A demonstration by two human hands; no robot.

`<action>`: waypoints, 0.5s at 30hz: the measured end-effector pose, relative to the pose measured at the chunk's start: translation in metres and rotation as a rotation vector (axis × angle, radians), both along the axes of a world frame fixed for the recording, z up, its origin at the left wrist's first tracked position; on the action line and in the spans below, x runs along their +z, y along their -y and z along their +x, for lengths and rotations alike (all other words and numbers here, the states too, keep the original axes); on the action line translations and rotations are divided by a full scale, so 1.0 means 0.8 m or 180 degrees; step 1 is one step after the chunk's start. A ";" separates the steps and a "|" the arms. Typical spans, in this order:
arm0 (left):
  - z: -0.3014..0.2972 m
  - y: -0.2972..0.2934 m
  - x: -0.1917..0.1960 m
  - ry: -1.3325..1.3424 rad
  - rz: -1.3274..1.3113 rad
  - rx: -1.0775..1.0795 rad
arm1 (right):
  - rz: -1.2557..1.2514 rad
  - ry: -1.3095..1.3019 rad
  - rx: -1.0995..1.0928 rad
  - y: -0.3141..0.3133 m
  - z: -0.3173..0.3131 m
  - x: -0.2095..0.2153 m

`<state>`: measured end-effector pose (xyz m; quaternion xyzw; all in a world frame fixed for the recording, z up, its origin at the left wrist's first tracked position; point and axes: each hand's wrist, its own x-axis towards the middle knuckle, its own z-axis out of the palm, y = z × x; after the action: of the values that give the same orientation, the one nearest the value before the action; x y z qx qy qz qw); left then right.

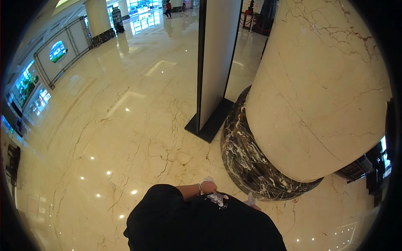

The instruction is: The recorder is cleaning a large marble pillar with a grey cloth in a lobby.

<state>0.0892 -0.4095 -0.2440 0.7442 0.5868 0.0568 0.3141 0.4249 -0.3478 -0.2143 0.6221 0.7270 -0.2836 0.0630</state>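
My left hand (208, 186) is in front of my black shirt (188, 221), a beaded bracelet (200, 189) at its wrist. Its fingers are curled closed round a white crumpled piece (208, 179), which looks like tissue or thin cloth. Only a small part of my right hand (256, 207) shows past the shirt's right side. Another whitish, thin piece (251, 198) sticks up from it and appears held there; most of the fingers are hidden. Both hands are low and close to my body, short of the pillar's dark marble base (259, 171).
A thick cream marble pillar (318, 83) stands close on the right. Beside it is a tall panel stand (215, 62) on a flat black foot (209, 129). Polished marble floor (138, 134) stretches left and ahead. Far off, a person in red (168, 9) is near bright windows.
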 end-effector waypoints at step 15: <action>0.102 -0.131 0.034 0.0031 -0.0008 0.0198 | 0.0150 -0.0203 -0.0187 -0.117 0.095 0.017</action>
<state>0.1711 -0.3050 -0.2165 0.7249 0.6082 0.0694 0.3159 0.5010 -0.2544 -0.2010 0.6352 0.7165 -0.2879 0.0168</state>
